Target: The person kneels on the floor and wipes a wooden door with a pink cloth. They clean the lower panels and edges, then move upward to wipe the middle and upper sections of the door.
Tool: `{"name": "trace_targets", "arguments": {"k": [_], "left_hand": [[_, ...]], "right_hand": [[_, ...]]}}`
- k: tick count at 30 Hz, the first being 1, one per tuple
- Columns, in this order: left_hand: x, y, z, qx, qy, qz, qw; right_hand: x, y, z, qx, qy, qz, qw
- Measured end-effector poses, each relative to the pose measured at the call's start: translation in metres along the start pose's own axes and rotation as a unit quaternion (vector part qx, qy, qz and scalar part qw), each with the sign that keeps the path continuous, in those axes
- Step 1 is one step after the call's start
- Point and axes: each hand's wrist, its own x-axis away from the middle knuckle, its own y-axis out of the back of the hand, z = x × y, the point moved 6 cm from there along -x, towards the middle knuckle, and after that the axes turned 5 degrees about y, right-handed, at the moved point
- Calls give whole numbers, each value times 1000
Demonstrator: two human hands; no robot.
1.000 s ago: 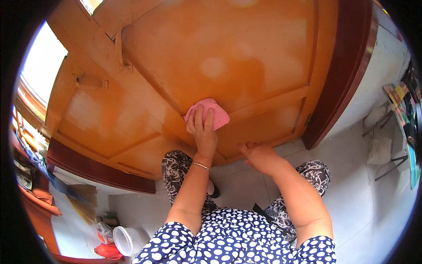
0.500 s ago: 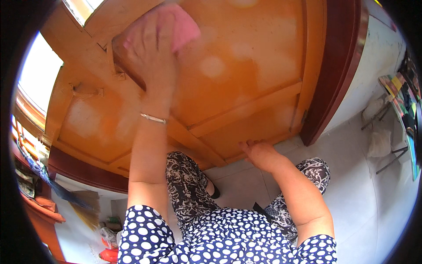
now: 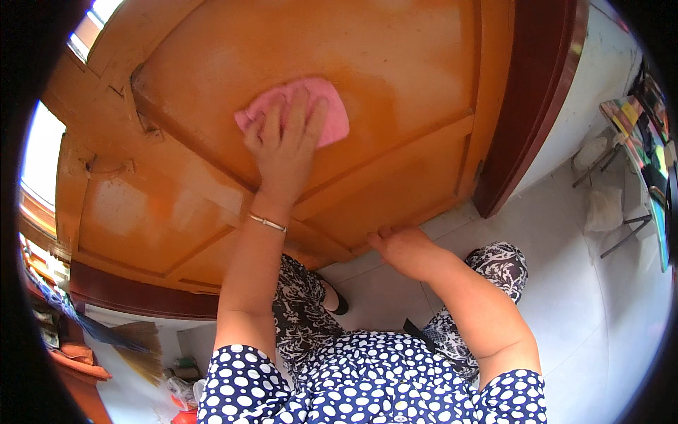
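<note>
My left hand presses a pink cloth flat against an orange-brown wooden door panel. Its fingers are spread over the cloth, and a bangle circles the wrist. Lower and to the right, my right hand hovers by the door's bottom edge with loosely bent fingers. Nothing shows in that hand, and whether its fingertips touch the door is hard to make out.
A dark red door frame borders the door on the right. Beyond it, a folding-legged stand with colourful things stands by the wall. A broom leans at the lower left. My knees are bent above the grey tiled floor.
My left hand has brought the pink cloth down and to the right across the panel. My right hand stays near the door's lower edge; the whole view has shifted slightly.
</note>
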Motion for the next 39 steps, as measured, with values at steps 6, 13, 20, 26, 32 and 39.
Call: {"name": "trace_targets", "arguments": {"k": [6,13,20,26,32,39], "left_hand": [[65,-4,-37,89,-70,124,986],[74,-8,-42,109,-120,176,971],[-52,-6,19,27,-76,63,995],[-152,2,39,75,-44,-8,996],[-145,-11,22,18,0,-29,999],[-64,-36,-47,46,-97,-1,994]], "right_hand": [[-3,1,0,-1,-6,10,1000],[-5,-2,-9,12,-28,15,999],[-6,-18,-21,18,-23,38,999],[-4,-18,-20,22,-28,24,999],[-2,-6,-5,42,-24,25,999],[4,3,0,-5,-5,-44,999]]}}
